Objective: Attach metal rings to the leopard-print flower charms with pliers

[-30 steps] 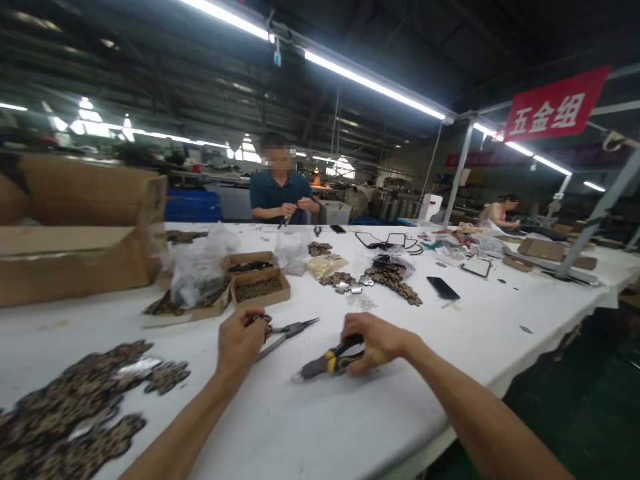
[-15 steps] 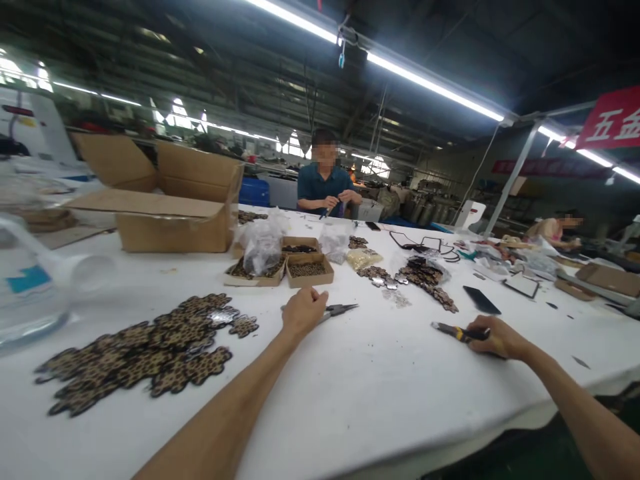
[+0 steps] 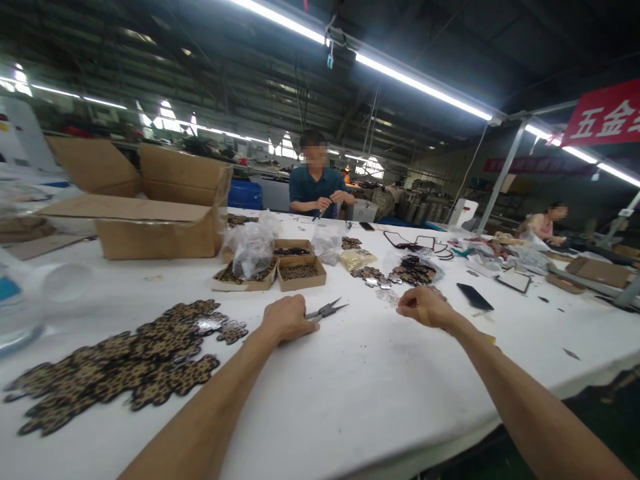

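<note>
Leftward went my right hand (image 3: 426,307), half-curled, its contents unclear. My left hand (image 3: 287,319) gripped pliers (image 3: 327,310) pointing right, toward it.

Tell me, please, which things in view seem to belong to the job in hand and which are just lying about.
Likely part of it: pointed pliers in the left hand; clear bits beside the right hand; leopard-print pieces.

Probably lying about: dark flat slab; open cardboard box; clear plastic container.

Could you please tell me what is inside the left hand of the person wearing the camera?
The left hand holds pliers, whose pointed front end sticks out, slightly parted. Their rear is covered by the hand, and whether the palm holds anything else cannot be seen.
</note>
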Demonstrator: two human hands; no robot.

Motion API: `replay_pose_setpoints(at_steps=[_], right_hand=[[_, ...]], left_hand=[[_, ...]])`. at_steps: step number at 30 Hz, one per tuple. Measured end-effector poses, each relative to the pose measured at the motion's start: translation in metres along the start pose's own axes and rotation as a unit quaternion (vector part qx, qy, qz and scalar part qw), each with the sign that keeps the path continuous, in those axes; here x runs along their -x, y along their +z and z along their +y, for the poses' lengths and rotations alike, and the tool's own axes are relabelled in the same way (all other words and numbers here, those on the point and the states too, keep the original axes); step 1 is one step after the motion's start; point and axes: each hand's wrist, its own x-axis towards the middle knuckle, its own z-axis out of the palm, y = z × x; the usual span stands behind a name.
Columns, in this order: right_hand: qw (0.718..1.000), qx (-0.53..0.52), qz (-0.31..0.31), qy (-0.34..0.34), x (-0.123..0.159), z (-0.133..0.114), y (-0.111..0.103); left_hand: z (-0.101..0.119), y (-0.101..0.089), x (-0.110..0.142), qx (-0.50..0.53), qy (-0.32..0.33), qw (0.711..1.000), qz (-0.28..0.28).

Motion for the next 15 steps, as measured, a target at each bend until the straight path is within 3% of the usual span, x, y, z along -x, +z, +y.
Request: replay_pose_setpoints(at_steps=[5,9,12,15], right_hand=[[0.991,-0.07,-0.095,-0.054,-0.04,-0.053,0.045],[0.974,-0.158,-0.159,-0.028,-0.068,-0.082,0.083],[0.937,-0.281,-0.209,0.004,-0.082,-0.096,0.113],[0.875,-0.432,-0.217,0.021,-0.085,-0.103,0.136]], left_hand=[[0.003,0.002,0.011,-0.012,-0.01,1.0,-0.001],[0.005,0.011,0.018,0.016,-0.032,0.999,0.031],[0.002,0.018,0.017,0.059,-0.058,0.995,0.061],[-0.002,0.023,0.01,0.141,-0.096,0.983,0.068]])
